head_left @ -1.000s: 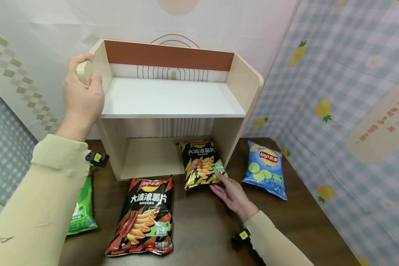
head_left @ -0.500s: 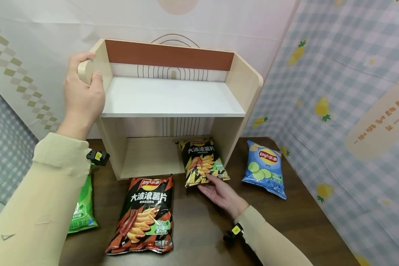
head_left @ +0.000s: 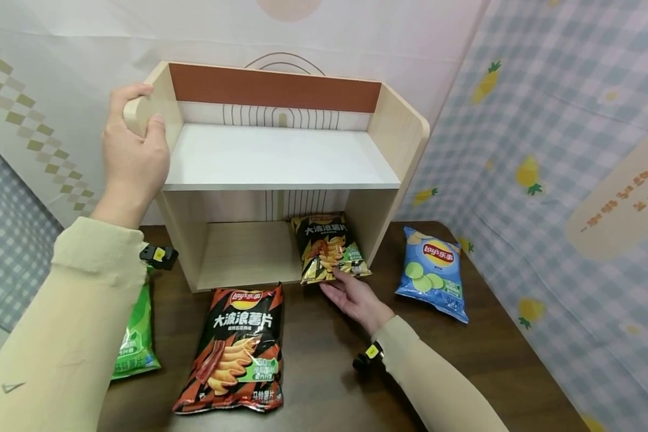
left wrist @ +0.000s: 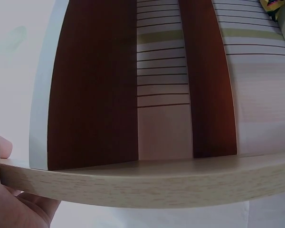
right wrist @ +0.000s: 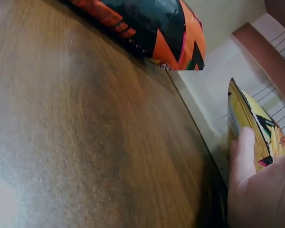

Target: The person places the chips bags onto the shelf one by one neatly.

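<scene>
My left hand (head_left: pixel 135 153) grips the upper front edge of the left side panel of a two-tier wooden shelf (head_left: pixel 281 157); the left wrist view shows the fingers wrapped around the panel edge (left wrist: pixel 147 187). In the lower compartment, at the right, a black and gold bag of chips (head_left: pixel 326 249) leans back with its base at the front. My right hand (head_left: pixel 359 303) pinches the bottom edge of this bag, thumb and fingers on opposite faces. In the right wrist view, part of the bag (right wrist: pixel 249 114) shows beyond the hand; some fingertips are hidden.
A black and red bag of chips (head_left: pixel 237 351) lies on the dark wooden table (head_left: pixel 324 372) in front of the shelf. To the right lies a blue bag (head_left: pixel 434 273). A green bag (head_left: pixel 137 336) is partly hidden behind the left sleeve. Patterned cloth surrounds the table.
My right hand has shifted left along the lower edge of the black and gold bag, then moved forward. The bag has slid deeper into the lower compartment. My left hand stays on the panel.
</scene>
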`<state>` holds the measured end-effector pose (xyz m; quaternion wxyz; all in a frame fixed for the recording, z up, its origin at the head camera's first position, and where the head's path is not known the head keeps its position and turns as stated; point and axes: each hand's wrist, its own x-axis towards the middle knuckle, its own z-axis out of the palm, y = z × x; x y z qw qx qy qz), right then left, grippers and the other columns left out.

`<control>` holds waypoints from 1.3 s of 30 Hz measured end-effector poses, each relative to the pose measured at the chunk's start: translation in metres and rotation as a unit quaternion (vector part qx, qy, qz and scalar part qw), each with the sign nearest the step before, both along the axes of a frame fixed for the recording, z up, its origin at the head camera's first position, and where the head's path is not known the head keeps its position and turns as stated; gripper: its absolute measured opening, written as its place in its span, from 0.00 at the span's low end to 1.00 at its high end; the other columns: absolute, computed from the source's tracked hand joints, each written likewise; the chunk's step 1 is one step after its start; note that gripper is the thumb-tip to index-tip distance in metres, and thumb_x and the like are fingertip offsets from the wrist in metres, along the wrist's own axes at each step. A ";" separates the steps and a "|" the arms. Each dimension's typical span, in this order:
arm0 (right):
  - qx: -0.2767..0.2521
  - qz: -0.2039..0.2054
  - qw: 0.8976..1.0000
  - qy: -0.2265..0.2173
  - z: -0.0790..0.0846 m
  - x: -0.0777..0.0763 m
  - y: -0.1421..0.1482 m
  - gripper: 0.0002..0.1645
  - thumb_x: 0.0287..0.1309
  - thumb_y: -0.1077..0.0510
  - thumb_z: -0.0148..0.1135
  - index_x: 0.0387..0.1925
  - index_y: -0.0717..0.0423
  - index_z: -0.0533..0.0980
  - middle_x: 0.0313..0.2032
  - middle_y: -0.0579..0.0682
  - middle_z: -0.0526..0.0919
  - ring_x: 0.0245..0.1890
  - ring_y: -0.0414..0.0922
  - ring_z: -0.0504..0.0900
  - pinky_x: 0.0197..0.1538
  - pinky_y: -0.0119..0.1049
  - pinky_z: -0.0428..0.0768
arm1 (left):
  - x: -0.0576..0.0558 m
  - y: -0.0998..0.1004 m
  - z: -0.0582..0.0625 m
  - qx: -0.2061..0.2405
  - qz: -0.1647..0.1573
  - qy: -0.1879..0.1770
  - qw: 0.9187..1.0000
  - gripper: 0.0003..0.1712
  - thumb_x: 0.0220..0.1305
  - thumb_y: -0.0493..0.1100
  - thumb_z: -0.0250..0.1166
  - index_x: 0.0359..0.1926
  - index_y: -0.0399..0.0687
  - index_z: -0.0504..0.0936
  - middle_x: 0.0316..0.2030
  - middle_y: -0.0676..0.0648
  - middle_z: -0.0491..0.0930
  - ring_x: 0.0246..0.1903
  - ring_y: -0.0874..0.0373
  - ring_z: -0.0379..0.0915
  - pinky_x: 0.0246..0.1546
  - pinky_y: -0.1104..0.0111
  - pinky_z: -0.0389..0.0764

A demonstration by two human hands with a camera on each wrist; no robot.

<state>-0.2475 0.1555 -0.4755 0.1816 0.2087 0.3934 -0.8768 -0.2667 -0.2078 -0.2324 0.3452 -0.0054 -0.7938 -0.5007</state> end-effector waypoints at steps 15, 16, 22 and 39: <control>0.039 0.044 0.998 -0.006 -0.003 -0.002 0.007 0.32 0.70 0.53 0.54 0.69 0.56 0.55 0.65 0.71 0.61 0.63 0.60 0.67 0.55 0.41 0.76 | 0.004 0.001 -0.002 -0.010 0.006 -0.016 1.000 0.24 0.71 0.44 0.50 0.63 0.73 0.66 0.40 0.53 0.67 0.30 0.60 0.61 0.24 0.71 0.66; 0.046 0.050 0.998 -0.003 -0.003 0.000 0.008 0.32 0.69 0.52 0.55 0.68 0.56 0.56 0.64 0.71 0.62 0.63 0.60 0.68 0.55 0.42 0.76 | 0.004 0.001 -0.001 -0.011 0.006 -0.015 1.000 0.23 0.71 0.44 0.50 0.63 0.73 0.66 0.39 0.54 0.67 0.30 0.60 0.61 0.24 0.71 0.66; 0.122 0.116 0.985 0.028 0.002 0.011 0.009 0.38 0.66 0.46 0.58 0.69 0.57 0.56 0.62 0.68 0.68 0.55 0.58 0.77 0.54 0.45 0.76 | 0.003 0.001 0.001 -0.007 0.011 -0.004 1.000 0.23 0.69 0.42 0.50 0.62 0.70 0.68 0.37 0.55 0.66 0.29 0.61 0.61 0.24 0.73 0.66; 0.308 0.297 0.894 0.136 0.019 0.062 -0.038 0.44 0.55 0.33 0.64 0.59 0.62 0.66 0.50 0.61 0.78 0.44 0.55 0.82 0.42 0.48 0.82 | -0.001 -0.001 0.000 -0.009 0.008 0.002 1.000 0.23 0.69 0.42 0.51 0.61 0.71 0.68 0.35 0.55 0.65 0.26 0.61 0.60 0.23 0.72 0.64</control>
